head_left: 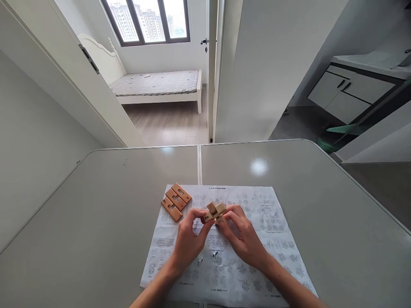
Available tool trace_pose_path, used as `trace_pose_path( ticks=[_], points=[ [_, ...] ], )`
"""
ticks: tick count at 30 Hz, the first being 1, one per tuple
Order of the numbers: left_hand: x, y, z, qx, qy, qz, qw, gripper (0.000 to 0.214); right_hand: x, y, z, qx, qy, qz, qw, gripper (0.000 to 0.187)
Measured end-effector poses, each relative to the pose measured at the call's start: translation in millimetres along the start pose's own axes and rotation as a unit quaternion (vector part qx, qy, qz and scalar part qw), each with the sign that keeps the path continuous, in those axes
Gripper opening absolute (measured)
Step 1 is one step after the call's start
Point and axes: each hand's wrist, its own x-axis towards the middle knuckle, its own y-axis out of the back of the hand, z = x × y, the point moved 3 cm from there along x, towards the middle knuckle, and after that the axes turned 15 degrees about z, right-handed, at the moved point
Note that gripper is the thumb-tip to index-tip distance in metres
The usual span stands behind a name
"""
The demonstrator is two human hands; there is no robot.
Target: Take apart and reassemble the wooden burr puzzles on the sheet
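A small wooden burr puzzle (215,209), made of interlocking notched blocks, is held just above the printed sheet. My left hand (190,235) pinches its left side, where a block bears a dark number that looks like a 3. On the opposite side, the thumb and fingers of my right hand (241,235) close on the puzzle. Fingertips hide part of the joints. Left of the puzzle, several flat wooden pieces (176,201) with cut-out slots and dark numbers lie side by side, partly on the sheet's upper left corner.
The creased paper sheet (221,273) carries small line diagrams and print. Beneath it is a glossy grey table (96,222) with a seam running through its middle. Beyond the far edge are a doorway, a bed (157,85) and, to the right, a white cabinet (349,92).
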Motion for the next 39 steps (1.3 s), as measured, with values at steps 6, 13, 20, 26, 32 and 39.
trace_pose_path(
  ticks=[6,13,20,26,32,39],
  points=[
    [-2.8,0.1,8.8,0.042,-0.118,0.027,0.992,0.015,-0.4,-1.9,5.6,-0.017,-0.021,0.025,0.999,0.021],
    [3.9,2.2,11.7,0.127,-0.147,0.064,0.979,0.015,7.8,13.9,17.3,-0.135,0.009,0.119,0.984,0.023],
    [8.2,3.9,6.9,0.253,-0.173,0.057,0.950,0.011,12.7,25.5,24.5,-0.280,0.090,0.141,0.945,0.023],
    [1.2,-1.3,1.5,0.293,-0.181,0.010,0.939,0.014,10.0,25.2,30.9,-0.324,0.095,0.083,0.937,0.020],
    [-0.3,-5.9,8.1,0.292,-0.192,-0.057,0.935,0.024,6.0,17.8,27.7,-0.312,0.127,0.028,0.941,0.023],
    [0.3,-0.7,12.0,0.230,-0.156,-0.095,0.956,0.054,4.5,12.5,24.0,-0.260,0.145,-0.030,0.954,0.027]
  ],
)
